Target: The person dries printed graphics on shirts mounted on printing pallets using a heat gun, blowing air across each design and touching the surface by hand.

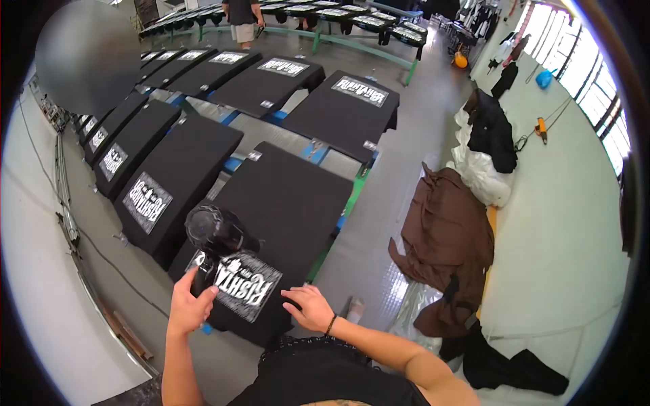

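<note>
My left hand (191,302) is wrapped round the handle of a black hair dryer (215,229), whose barrel is over the printed end of a black garment (291,193). That garment lies spread on the nearest board. Its white print (247,287) shows lettering, and the dryer and my hand hide part of it. To the right of the print, my right hand (310,306) is at the garment's near edge with fingers stretched out and nothing in them. I cannot tell whether its fingertips touch the cloth.
More black printed garments (183,139) lie on boards in two rows ahead. Brown cloth (447,223) and a white plastic bag (481,169) lie along the right wall. A cable (125,277) runs down the left side. Another person (242,20) stands by the far rack.
</note>
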The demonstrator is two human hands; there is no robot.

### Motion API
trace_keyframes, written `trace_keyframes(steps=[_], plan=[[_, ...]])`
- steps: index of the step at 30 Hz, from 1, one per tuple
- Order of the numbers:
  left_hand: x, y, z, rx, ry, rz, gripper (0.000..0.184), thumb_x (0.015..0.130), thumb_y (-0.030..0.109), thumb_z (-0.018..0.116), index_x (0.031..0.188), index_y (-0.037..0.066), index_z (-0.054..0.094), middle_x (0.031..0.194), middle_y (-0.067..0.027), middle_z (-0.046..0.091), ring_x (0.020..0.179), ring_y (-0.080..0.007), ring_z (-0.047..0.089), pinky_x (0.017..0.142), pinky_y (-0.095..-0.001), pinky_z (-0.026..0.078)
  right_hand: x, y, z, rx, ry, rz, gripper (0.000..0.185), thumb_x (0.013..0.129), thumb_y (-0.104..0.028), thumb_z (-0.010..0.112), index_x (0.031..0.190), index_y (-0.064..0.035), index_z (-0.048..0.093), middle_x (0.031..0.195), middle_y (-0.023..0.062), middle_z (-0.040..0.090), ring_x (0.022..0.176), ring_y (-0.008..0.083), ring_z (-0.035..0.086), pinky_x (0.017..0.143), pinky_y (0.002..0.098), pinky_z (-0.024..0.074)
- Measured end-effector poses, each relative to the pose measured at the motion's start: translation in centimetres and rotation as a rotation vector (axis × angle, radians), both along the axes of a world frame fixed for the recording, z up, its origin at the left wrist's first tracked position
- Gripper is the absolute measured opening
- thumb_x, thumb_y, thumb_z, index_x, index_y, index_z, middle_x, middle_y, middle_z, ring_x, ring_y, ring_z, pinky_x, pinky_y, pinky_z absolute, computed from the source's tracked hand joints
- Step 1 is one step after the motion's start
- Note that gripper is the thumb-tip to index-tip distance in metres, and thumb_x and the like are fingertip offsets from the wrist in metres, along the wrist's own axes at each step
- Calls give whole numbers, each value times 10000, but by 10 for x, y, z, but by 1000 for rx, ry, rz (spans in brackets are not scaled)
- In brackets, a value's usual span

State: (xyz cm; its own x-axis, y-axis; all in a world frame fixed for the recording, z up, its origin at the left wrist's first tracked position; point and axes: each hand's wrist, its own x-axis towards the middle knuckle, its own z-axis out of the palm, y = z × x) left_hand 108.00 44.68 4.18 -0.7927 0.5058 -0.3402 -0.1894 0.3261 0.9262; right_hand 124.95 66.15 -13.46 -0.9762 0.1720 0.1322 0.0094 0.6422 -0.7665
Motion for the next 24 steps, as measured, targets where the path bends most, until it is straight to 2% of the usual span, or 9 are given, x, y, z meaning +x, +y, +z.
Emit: trace_keyframes(steps=[3, 6, 10, 12, 14, 15, 18, 21, 24], plan=[[37, 78, 10, -58, 80, -36, 510, 828, 43, 698, 1303, -21, 525, 696, 4, 563, 540, -60, 509, 493, -236, 415, 11, 61, 37, -674, -16, -76, 390, 980, -269, 604, 1291, -34, 600, 1230, 121, 667, 1152, 235, 614, 1037, 359, 424], [75, 176, 22, -65, 466, -237, 582, 795, 78, 731, 1332, 10, 516, 1011, -161, 705, 945, -196, 667, 836, -325, 526, 20, 125, 74, -1131, -50, 8, 548, 1014, -242, 571, 1479, -19, 386, 1421, 96, 538, 1223, 176, 538, 1061, 307, 393], [122, 296, 18, -53, 391, -383, 672, 805, 161, 730, 1383, 57, 402, 1101, -222, 679, 1045, -344, 685, 843, -400, 548, 21, 194, 104, -1393, 305, -364, 239, 1001, -241, 597, 1119, -33, 593, 1072, 35, 617, 1032, 124, 571, 895, 311, 465], [143, 351, 11, -2, 399, -482, 762, 807, 179, 717, 1435, 60, 301, 1204, -271, 623, 1070, -421, 646, 866, -462, 545, 39, 240, 119, -1462, 273, -595, 200, 965, -210, 650, 1066, -42, 607, 1002, 32, 651, 946, 142, 620, 828, 308, 489], [154, 397, 0, 83, 466, -609, 890, 798, 175, 719, 1506, 55, 192, 1269, -250, 595, 1117, -433, 619, 922, -464, 516, 69, 302, 127, -921, 133, -626, 171, 965, -158, 580, 940, -2, 643, 948, 66, 646, 890, 182, 629, 820, 335, 488], [156, 417, 7, 92, 564, -698, 914, 796, 172, 716, 1526, 80, 175, 1246, -239, 604, 1082, -435, 624, 921, -464, 516, 78, 332, 95, -977, 296, -708, 207, 964, -162, 554, 931, 18, 650, 890, 76, 639, 901, 197, 632, 825, 338, 485], [128, 449, 8, -401, 879, -1066, 809, 817, 254, 679, 1513, 142, 283, 1110, -190, 663, 943, -367, 670, 765, -450, 551, 103, 451, 110, -1390, 328, -839, 165, 898, -194, 613, 855, -45, 557, 777, 75, 559, 668, 210, 599, 640, 430, 550], [70, 470, 0, -776, 873, -964, 516, 801, 340, 708, 1271, 176, 576, 916, -107, 698, 866, -322, 694, 698, -456, 564, 131, 582, 103, -1096, 347, -997, 105, 859, -143, 585, 857, -45, 546, 719, 81, 516, 590, 235, 597, 596, 448, 556], [21, 502, 18, -930, 761, -886, 464, 796, 367, 723, 1181, 125, 636, 902, -119, 704, 879, -326, 695, 715, -454, 554, 158, 717, 78, -1047, 253, -1014, 135, 906, -171, 566, 832, -68, 518, 712, 47, 497, 585, 185, 530, 559, 411, 519]])
